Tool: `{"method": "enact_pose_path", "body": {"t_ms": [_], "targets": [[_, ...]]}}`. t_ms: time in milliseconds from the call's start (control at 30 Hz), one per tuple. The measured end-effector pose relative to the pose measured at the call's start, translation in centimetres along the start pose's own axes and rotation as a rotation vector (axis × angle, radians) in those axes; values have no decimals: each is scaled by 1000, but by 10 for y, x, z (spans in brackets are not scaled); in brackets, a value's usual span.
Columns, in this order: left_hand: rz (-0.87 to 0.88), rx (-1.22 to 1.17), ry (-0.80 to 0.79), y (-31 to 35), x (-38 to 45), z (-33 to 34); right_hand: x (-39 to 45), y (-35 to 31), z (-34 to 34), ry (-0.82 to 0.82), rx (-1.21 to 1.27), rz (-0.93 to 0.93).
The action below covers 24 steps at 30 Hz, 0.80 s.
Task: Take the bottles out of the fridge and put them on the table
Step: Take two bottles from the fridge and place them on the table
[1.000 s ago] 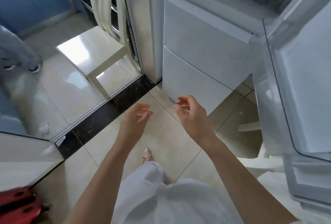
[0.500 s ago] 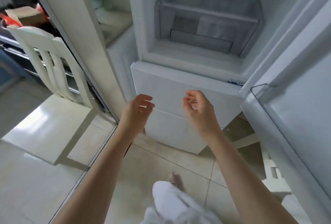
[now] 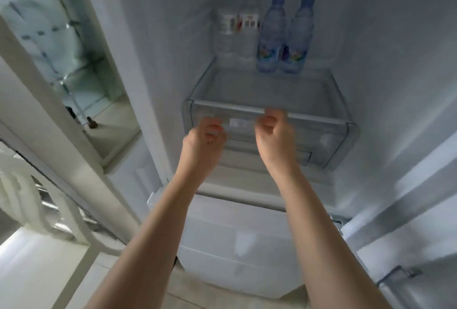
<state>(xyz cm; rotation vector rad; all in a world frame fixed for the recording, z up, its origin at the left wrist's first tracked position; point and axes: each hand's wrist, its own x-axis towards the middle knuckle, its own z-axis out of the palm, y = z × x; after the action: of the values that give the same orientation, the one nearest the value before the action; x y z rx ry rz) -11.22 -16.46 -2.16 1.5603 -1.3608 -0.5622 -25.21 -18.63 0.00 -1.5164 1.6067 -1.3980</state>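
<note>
Several bottles stand upright at the back of the open fridge on a glass shelf (image 3: pixel 262 86). Two are clear bottles with white caps (image 3: pixel 226 26) (image 3: pixel 249 24); to their right are two blue bottles (image 3: pixel 270 34) (image 3: pixel 298 34). Both hands are raised below and in front of them, before the clear drawer (image 3: pixel 324 123). My left hand (image 3: pixel 202 143) has loosely curled fingers and holds nothing. My right hand (image 3: pixel 274 135) is loosely curled too, with its fingertips at the drawer's front rim; whether they touch it I cannot tell.
White freezer drawer fronts (image 3: pixel 235 247) lie below my arms. The open fridge door (image 3: pixel 425 172) stands to the right. A white chair (image 3: pixel 27 200) and a pale door frame (image 3: pixel 57 115) are on the left.
My view has swung up from the floor into the fridge, and the bottles have come into sight. Both hands rose from the freezer fronts to the clear drawer.
</note>
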Motion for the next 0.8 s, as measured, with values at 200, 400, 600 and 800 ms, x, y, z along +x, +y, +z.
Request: {"method": "enact_pose_path", "body": {"t_ms": [200, 400, 600, 800], "targets": [[66, -153, 5, 20, 90, 34, 89, -9, 0, 77, 79, 3], [68, -225, -39, 42, 173, 78, 178, 0, -10, 169, 109, -25], [78, -212, -41, 61, 236, 122, 249, 8, -11, 183, 82, 82], [112, -212, 67, 57, 263, 159, 297, 44, -3, 109, 46, 158]]}}
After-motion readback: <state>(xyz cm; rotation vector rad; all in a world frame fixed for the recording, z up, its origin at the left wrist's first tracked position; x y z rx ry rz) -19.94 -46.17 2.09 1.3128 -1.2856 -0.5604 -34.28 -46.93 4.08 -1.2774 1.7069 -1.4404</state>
